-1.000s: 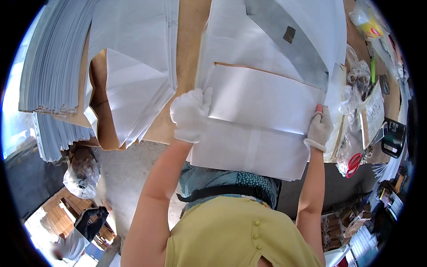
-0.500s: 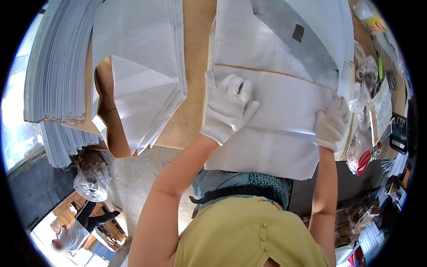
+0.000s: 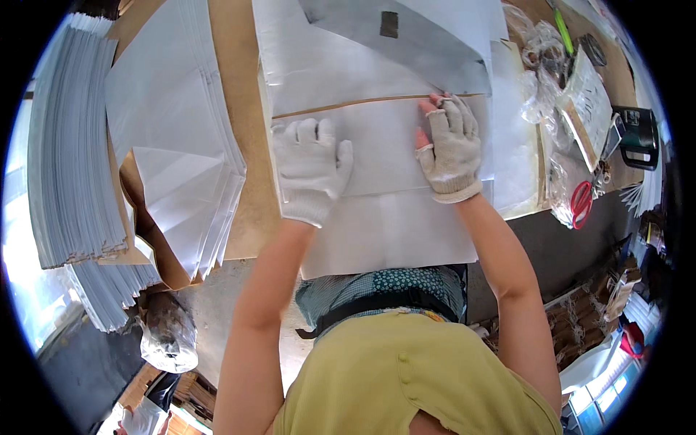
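Note:
A folded white paper sheet (image 3: 391, 232) lies before me; its near part hangs over the table edge toward my lap. A thin brown strip (image 3: 377, 99) runs along its far edge. My left hand (image 3: 312, 170), in a white knit glove, rests flat on the sheet's left side, fingers extended. My right hand (image 3: 451, 145) wears a similar glove with the thumb and some fingertips bare. It lies on the sheet's right half, fingers stretched toward the brown strip. Beyond the strip, a grey panel (image 3: 428, 47) with a dark square patch lies on more white sheets.
At left are a folded stack of white paper with brown inner faces (image 3: 181, 174) and a tall pile of grey-white sheets (image 3: 72, 159). To the right lie crumpled plastic bags (image 3: 544, 51), red-handled scissors (image 3: 581, 204), a green pen-like tool (image 3: 563, 31) and a dark green mug (image 3: 638, 138).
My right hand has moved left and inward from the sheet's right edge onto its surface. My left hand stays flat near the left edge. The whole view has shifted.

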Demonstrator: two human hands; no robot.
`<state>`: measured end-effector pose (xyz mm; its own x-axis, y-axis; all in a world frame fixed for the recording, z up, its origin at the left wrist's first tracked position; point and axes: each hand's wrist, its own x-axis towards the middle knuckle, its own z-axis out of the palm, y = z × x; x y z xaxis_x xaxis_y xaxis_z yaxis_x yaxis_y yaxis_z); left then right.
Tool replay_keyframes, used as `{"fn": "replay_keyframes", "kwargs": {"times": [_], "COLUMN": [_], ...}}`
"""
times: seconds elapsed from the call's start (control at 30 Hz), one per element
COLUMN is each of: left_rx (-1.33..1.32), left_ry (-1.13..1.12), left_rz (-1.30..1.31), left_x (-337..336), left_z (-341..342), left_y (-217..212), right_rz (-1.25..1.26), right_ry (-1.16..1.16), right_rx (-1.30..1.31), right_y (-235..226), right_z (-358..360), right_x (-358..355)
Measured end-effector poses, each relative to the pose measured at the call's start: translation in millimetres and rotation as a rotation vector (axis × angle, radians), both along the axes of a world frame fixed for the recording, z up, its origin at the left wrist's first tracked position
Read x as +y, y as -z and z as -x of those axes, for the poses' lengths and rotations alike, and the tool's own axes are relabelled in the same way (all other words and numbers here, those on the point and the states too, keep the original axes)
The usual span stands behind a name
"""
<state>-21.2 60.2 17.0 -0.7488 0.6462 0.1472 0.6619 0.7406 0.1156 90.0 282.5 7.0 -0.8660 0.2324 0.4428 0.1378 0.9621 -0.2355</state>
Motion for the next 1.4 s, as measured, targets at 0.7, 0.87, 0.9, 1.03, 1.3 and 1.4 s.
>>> {"fn": "replay_keyframes", "kwargs": {"times": [0.7, 0.87, 0.9, 1.03, 1.3, 1.4], "left_rx": [0.074, 0.248, 0.278, 0.285, -0.42, -0.253], "left_ry": [0.356, 0.311, 0.305, 0.29, 0.517, 0.571], "left_rz": [-0.431, -0.357, -0.349, -0.295, 0.327, 0.275], "left_x": [2, -19, -21, -27, -23, 22], "left_z": [-26, -63, -72, -102, -136, -112], "left_y": [-85, -101, -102, -113, -70, -49], "right_rz": [0.193, 0.245, 0.155, 0.11, 0.643, 0.541], "right_ry": [0.191, -0.169, -0.268, -0.348, -0.121, 0.005], "right_rx": [0.272, 0.119, 0.079, -0.031, -0.194, -0.168], "right_y": [-91, -158, -162, -148, -147, -107], "right_z": [-63, -62, -60, -49, -71, -85], "right_x": [69, 36, 27, 10, 19, 57]}}
